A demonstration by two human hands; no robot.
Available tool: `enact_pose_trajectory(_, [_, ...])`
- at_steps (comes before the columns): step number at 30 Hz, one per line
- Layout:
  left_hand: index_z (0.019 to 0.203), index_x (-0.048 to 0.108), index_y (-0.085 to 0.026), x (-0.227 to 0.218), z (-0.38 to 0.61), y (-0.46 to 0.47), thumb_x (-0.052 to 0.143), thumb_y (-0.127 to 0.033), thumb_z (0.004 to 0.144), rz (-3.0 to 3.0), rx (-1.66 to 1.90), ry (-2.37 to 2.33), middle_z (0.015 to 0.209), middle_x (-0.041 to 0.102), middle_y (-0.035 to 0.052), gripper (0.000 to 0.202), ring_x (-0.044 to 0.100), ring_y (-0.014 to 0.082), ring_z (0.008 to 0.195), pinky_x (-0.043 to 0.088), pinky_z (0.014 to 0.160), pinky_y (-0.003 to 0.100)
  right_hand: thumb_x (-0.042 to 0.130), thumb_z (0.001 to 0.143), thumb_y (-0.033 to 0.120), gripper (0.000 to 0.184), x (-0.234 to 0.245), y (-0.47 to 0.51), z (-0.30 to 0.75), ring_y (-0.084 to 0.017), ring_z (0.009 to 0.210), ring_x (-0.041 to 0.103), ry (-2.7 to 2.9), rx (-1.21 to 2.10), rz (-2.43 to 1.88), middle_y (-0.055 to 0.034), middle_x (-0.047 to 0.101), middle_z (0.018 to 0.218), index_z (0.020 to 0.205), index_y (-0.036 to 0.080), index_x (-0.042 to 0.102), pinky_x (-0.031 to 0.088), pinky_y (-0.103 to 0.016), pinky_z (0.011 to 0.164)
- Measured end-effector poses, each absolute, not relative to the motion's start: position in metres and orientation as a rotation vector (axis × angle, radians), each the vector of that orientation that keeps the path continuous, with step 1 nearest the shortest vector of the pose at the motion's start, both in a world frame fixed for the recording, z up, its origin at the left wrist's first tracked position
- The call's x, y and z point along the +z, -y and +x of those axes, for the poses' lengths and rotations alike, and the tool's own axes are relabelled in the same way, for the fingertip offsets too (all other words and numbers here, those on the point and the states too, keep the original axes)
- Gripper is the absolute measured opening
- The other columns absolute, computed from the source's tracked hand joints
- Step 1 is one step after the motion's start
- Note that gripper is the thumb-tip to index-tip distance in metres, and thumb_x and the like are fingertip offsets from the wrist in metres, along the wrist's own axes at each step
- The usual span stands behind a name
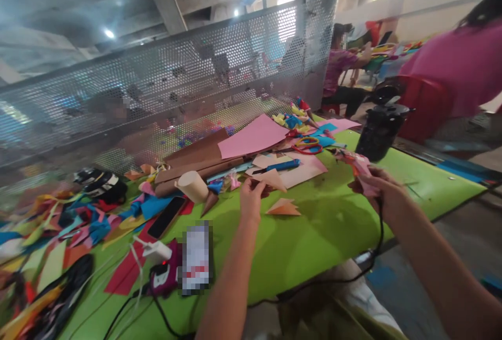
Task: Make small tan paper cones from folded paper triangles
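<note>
My left hand [254,194] pinches a folded piece of peach paper [274,179] between thumb and fingers, above the green table. Just below it, another folded peach paper piece [283,207] lies flat. My right hand [378,189] is wrapped around a pink glue gun [357,165], its nozzle end tilted up and to the left. A black cord [379,235] hangs from the glue gun's handle. Beyond my left hand, a blue utility knife [277,166] rests on pale paper sheets [308,171].
Red-handled scissors [308,145], pink paper [254,136] and a cardboard tube [193,187] lie towards the back. A black bottle [378,131] stands at the right. Phones, a power strip [167,277] and paper scraps fill the left. A perforated metal screen [176,78] borders the table; people sit beyond.
</note>
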State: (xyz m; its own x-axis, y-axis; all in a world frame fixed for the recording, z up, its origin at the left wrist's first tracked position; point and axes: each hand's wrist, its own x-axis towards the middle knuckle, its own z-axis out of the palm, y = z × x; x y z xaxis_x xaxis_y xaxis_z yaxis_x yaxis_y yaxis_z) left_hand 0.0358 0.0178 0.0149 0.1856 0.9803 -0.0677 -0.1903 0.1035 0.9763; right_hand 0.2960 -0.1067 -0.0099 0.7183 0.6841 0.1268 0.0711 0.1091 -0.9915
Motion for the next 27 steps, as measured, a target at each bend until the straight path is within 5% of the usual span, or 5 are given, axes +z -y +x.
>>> enact_pose_trajectory(8, [0.070, 0.061, -0.017, 0.009, 0.028, 0.000, 0.078, -0.031, 0.064, 1.011, 1.084, -0.986, 0.070, 0.073, 0.0047, 0.022, 0.072, 0.0171, 0.066, 0.051, 0.058, 0.023, 0.092, 0.033, 0.023, 0.066, 0.013, 0.104, 0.262, -0.013, 0.059, 0.054, 0.539, 0.473, -1.137, 0.0020, 0.059, 0.083, 0.086, 0.027, 0.054, 0.040, -0.025, 0.045])
enact_pose_trajectory(13, [0.069, 0.064, -0.016, -0.001, 0.021, 0.007, 0.080, -0.031, 0.066, 0.989, 1.080, -0.995, 0.064, 0.070, 0.0026, 0.022, 0.069, 0.0149, 0.061, 0.050, 0.060, 0.023, 0.089, 0.048, 0.045, 0.043, 0.009, 0.099, 0.253, -0.010, 0.043, 0.040, 0.538, 1.041, -1.107, -0.0014, 0.057, 0.060, 0.075, 0.021, 0.066, 0.025, -0.022, 0.033])
enact_pose_trajectory(17, [0.068, 0.064, -0.016, -0.009, 0.018, 0.009, 0.082, -0.032, 0.065, 0.957, 1.104, -1.014, 0.063, 0.069, 0.0017, 0.024, 0.068, 0.0144, 0.060, 0.050, 0.062, 0.024, 0.093, 0.041, 0.046, 0.047, 0.007, 0.093, 0.236, -0.012, 0.051, 0.052, 0.579, 1.181, -1.065, -0.0069, 0.069, 0.072, 0.073, 0.019, 0.071, 0.042, -0.023, 0.041])
enact_pose_trajectory(23, [0.069, 0.064, -0.015, -0.020, 0.014, 0.000, 0.085, -0.035, 0.061, 0.941, 1.151, -1.029, 0.064, 0.070, 0.0023, 0.030, 0.069, 0.0154, 0.060, 0.050, 0.060, 0.024, 0.085, 0.059, 0.058, 0.044, 0.016, 0.077, 0.212, -0.008, 0.043, 0.042, 0.788, 1.457, -1.105, -0.0092, 0.071, 0.067, 0.068, 0.016, 0.075, 0.029, -0.020, 0.035])
enact_pose_trajectory(27, [0.069, 0.063, -0.016, -0.023, 0.013, -0.006, 0.086, -0.037, 0.060, 0.916, 1.184, -1.035, 0.063, 0.069, 0.0011, 0.033, 0.068, 0.0145, 0.059, 0.053, 0.062, 0.025, 0.090, 0.054, 0.053, 0.040, 0.026, 0.063, 0.206, -0.012, 0.053, 0.055, 0.840, 1.489, -1.134, -0.0090, 0.073, 0.069, 0.063, 0.017, 0.074, 0.043, -0.020, 0.044])
